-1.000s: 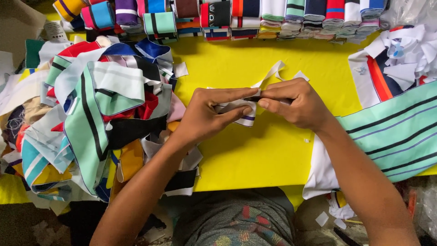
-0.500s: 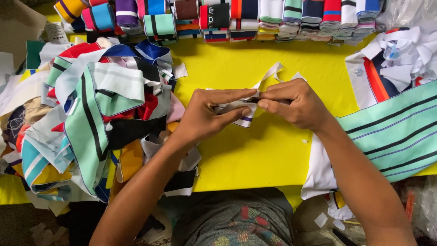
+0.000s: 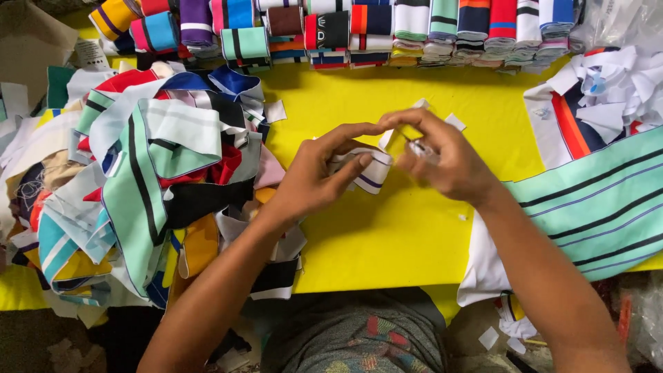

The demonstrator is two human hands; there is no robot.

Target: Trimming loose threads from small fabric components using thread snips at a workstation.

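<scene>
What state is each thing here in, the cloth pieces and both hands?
Left hand: closed on the striped white strip, thumb and fingers pinching it.
Right hand: closed on the same strip; something small in the fingers, too blurred to tell.
White strip: folded, held above the yellow table.
Scrap pile: loose, jumbled.
Folded stacks: neat, in a row.
Mint striped cloth: spread flat.

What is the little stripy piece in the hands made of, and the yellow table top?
The stripy piece looks like soft knitted cloth: it bends and folds in the hands. The yellow table top seems a smooth, matte sheet, maybe plastic or painted board; I cannot tell which.
</scene>
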